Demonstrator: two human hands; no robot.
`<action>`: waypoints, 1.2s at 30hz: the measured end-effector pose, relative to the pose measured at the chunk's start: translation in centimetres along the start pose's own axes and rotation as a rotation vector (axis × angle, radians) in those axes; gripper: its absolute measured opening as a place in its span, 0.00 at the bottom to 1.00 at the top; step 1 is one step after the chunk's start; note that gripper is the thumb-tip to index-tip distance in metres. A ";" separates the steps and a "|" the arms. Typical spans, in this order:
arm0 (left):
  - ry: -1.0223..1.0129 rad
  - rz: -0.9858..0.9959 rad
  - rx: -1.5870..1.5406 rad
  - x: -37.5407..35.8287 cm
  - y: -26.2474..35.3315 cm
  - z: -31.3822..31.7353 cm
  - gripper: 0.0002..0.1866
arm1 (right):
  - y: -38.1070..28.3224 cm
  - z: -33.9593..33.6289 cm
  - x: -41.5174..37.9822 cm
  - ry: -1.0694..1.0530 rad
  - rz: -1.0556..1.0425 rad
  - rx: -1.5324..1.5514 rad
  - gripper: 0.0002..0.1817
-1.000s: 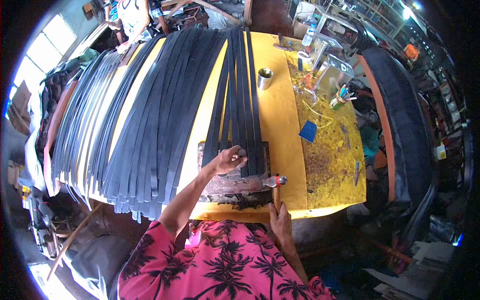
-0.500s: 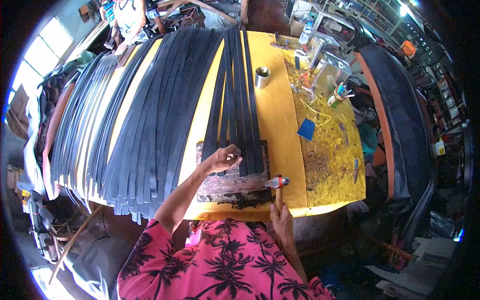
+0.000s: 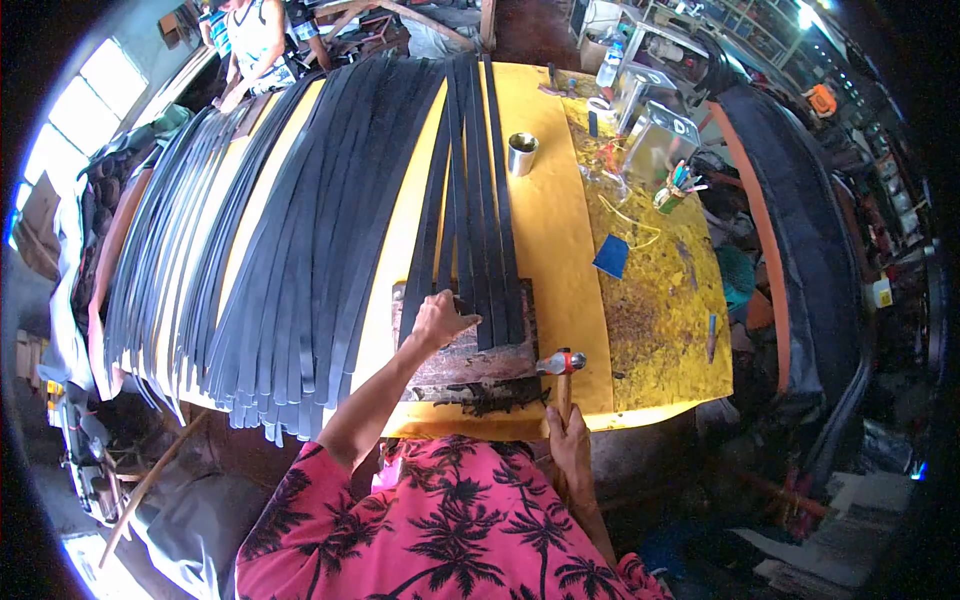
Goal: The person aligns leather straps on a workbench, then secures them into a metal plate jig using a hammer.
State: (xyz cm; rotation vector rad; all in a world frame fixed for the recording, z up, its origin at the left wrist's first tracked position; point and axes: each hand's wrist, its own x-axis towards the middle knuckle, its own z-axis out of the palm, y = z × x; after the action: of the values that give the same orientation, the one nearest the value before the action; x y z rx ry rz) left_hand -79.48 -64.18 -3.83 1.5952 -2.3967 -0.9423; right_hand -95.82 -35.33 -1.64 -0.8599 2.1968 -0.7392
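Observation:
My left hand (image 3: 440,318) is closed over the ends of the black straps (image 3: 487,250), its fingers curled around something dark and small that I cannot make out. Beneath it lies a worn, reddish-brown board (image 3: 470,368) on the yellow-covered table (image 3: 565,230). Dark scraps (image 3: 490,398) are scattered along the board's near edge. My right hand (image 3: 570,440) grips the wooden handle of a hammer (image 3: 563,364). Its metal head points up, just right of the board and apart from the straps.
Many more black straps (image 3: 320,220) spread over the table's left side. A metal cup (image 3: 521,154) stands beyond the board. To the right are a blue piece (image 3: 611,257), a holder of pens (image 3: 672,190) and metal cans (image 3: 660,140). Another person (image 3: 258,45) stands at the far left.
My left hand has turned palm-down and shifted slightly left, with its fingers lower over the straps. The hammer has moved a little right. The person at the back has shifted.

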 end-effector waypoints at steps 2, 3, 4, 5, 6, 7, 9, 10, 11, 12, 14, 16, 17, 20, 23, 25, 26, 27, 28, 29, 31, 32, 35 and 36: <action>0.007 -0.005 0.029 0.0 0.4 0.4 0.32 | 0.3 0.1 0.3 -0.012 0.000 0.007 0.30; 0.007 -0.011 0.057 -0.2 0.7 0.6 0.32 | 0.6 0.0 0.2 -0.025 0.007 0.011 0.30; 0.019 -0.016 0.051 -0.1 0.9 0.7 0.31 | 0.8 0.0 0.2 -0.026 0.007 0.011 0.30; 0.018 -0.016 0.051 0.1 0.9 0.7 0.31 | 0.9 0.0 0.3 -0.039 0.006 0.010 0.30; 0.006 -0.024 0.047 0.2 0.9 0.7 0.29 | 1.0 0.0 0.3 -0.052 0.004 0.009 0.30; -0.004 -0.031 0.044 0.4 0.8 0.6 0.28 | 1.3 0.1 0.3 -0.051 0.003 0.010 0.30; -0.023 -0.035 0.041 0.4 0.7 0.4 0.26 | 1.7 0.4 0.3 -0.015 -0.035 0.041 0.30; -0.045 -0.040 0.037 0.4 0.6 0.4 0.25 | 2.0 0.4 0.4 -0.015 -0.035 0.042 0.30; -0.048 -0.043 0.039 0.2 0.5 0.5 0.25 | 1.9 0.3 0.3 -0.023 -0.023 0.024 0.30; -0.052 -0.034 0.058 -0.2 0.4 0.6 0.25 | 1.9 0.3 0.2 -0.030 -0.011 0.006 0.31; -0.056 -0.026 0.079 -1.0 0.1 0.8 0.24 | 1.3 0.1 -0.2 -0.028 -0.002 0.027 0.31; -0.103 -0.027 0.059 -2.0 -0.1 1.0 0.24 | 0.7 -0.2 -0.1 -0.022 0.008 0.049 0.31; -0.104 -0.026 0.060 -2.6 0.1 0.9 0.24 | 0.5 -0.3 0.1 -0.037 0.008 0.007 0.32; -0.047 -0.012 0.057 -3.9 0.6 0.5 0.27 | 0.7 0.6 1.4 -0.004 -0.056 -0.027 0.29; -0.077 -0.030 0.087 -4.1 0.1 0.8 0.31 | -0.2 1.1 2.9 0.014 -0.162 -0.026 0.26; 0.035 0.038 0.112 -4.3 -0.9 1.2 0.33 | -1.2 1.2 3.4 -0.017 -0.202 -0.033 0.27; 0.041 0.039 0.114 -4.1 -1.1 0.6 0.33 | -1.6 1.3 3.8 -0.052 -0.177 -0.042 0.27; -0.069 -0.052 -0.086 -4.1 -1.5 0.1 0.31 | -1.7 1.4 3.9 -0.091 -0.149 -0.051 0.28; -0.179 -0.144 -0.287 -4.1 -1.9 -0.3 0.30 | -1.7 1.5 3.9 -0.095 -0.152 -0.052 0.28; -0.176 -0.149 -0.288 -4.0 -2.5 -0.6 0.30 | -1.8 1.7 4.0 -0.087 -0.154 -0.029 0.29; -0.279 -0.134 -0.523 -3.7 -3.4 -1.1 0.29 | -1.7 1.8 4.2 -0.085 -0.161 -0.009 0.29; -0.238 -0.072 -0.481 -4.3 -2.8 -2.0 0.22 | -1.8 1.6 4.2 -0.073 -0.182 0.004 0.29; -0.328 -0.130 -1.195 -4.4 -5.2 -1.2 0.13 | -1.4 1.4 4.4 -0.033 -0.218 -0.003 0.29; -0.452 -0.286 -1.294 -3.8 -6.0 -1.1 0.08 | -1.2 1.4 4.5 -0.006 -0.229 -0.021 0.29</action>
State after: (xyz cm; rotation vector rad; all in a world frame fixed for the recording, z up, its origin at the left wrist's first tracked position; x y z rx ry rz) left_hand -72.58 -62.85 -5.31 1.1717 -1.0381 -2.3681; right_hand -96.91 -39.75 -3.38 -1.1367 2.1255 -0.8214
